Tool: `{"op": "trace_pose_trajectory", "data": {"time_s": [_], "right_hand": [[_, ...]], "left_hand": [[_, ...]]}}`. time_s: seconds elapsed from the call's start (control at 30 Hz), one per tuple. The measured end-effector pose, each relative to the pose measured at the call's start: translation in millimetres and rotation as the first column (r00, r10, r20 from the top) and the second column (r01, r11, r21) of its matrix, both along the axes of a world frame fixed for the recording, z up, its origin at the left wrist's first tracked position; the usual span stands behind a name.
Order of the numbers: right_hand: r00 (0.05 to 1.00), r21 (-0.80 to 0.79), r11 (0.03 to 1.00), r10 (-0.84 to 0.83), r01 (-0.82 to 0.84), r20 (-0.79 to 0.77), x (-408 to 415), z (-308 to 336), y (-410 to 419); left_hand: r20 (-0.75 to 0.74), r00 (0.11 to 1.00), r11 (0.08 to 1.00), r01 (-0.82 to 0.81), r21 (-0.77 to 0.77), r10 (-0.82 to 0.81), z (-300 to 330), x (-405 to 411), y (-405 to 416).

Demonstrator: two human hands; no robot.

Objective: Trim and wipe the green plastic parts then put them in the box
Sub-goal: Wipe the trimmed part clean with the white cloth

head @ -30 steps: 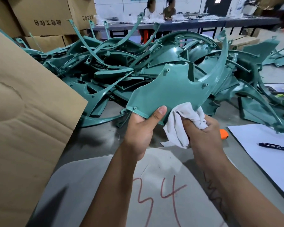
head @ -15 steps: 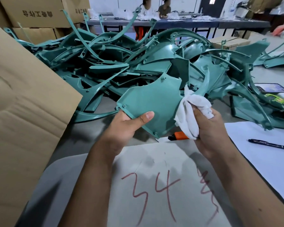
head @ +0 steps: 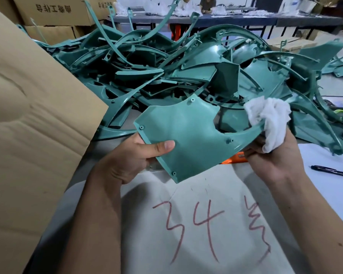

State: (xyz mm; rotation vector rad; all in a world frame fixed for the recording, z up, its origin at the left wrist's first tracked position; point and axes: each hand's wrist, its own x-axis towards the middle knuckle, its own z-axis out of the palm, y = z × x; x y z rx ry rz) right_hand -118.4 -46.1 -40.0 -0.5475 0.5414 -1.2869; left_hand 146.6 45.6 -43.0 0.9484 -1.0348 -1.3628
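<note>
While the left hand (head: 127, 163) is steadying the green part (head: 186, 139) above the bench (head: 111, 143), its grip is clamped on the part's left edge, thumb lying across the face and fingers hidden behind. The right hand (head: 273, 155) is bunching a white cloth (head: 269, 119) in a clenched grip and is pressing it around the part's thin curved arm, which is passing between cloth and palm. The part is hanging clear of the bench, just in front of the pile of green parts (head: 186, 72) and directly above the white sheet (head: 196, 224) marked in red. An orange tool (head: 234, 158), presumably the trimming knife, is lying on the bench just under the part. The cardboard box flap (head: 34, 125) is rising to the left of the part, close beside the left forearm.

Step in hand, as judged: wiping; the cloth is working at the far end of the arm, and trimming appears finished for this piece. The next move is likely calling for the right hand to be drawing the cloth off the tip, and for the left hand to be carrying the part sideways over the flap into the box. The thin arm looks liable to be snagging on the flap edge or on the pile.
</note>
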Motion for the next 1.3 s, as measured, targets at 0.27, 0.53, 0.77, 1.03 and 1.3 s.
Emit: {"op": "trace_pose_trajectory", "data": {"time_s": [0.27,0.53,0.77,1.03,1.3], "right_hand": [[0.909,-0.392,0.895,0.032,-0.212,-0.416,37.8,-3.3,31.1],[0.733,-0.706,0.687,-0.39,-0.172,-0.558,44.8,-10.0,35.2],[0.692,-0.557,0.783,-0.564,0.275,-0.451,32.2,-14.4,17.8],[0.829,-0.338,0.896,-0.409,0.287,-0.381,27.6,-20.0,6.3],[0.937,-0.128,0.964,-0.259,0.234,-0.235,37.7,-28.6,4.9]], "left_hand": [[-0.321,0.817,0.867,-0.384,0.317,0.479,-10.1,-55.9,-36.1],[0.044,0.883,0.852,-0.464,0.24,0.468,-14.8,-48.4,-39.6],[0.209,0.851,0.852,-0.511,0.113,0.482,-14.2,-49.3,-34.8],[0.395,0.904,0.969,-0.071,-0.237,0.163,-10.4,-41.7,-23.5],[0.383,0.838,0.838,-0.149,-0.525,0.388,-14.1,-73.7,-25.8]]}}
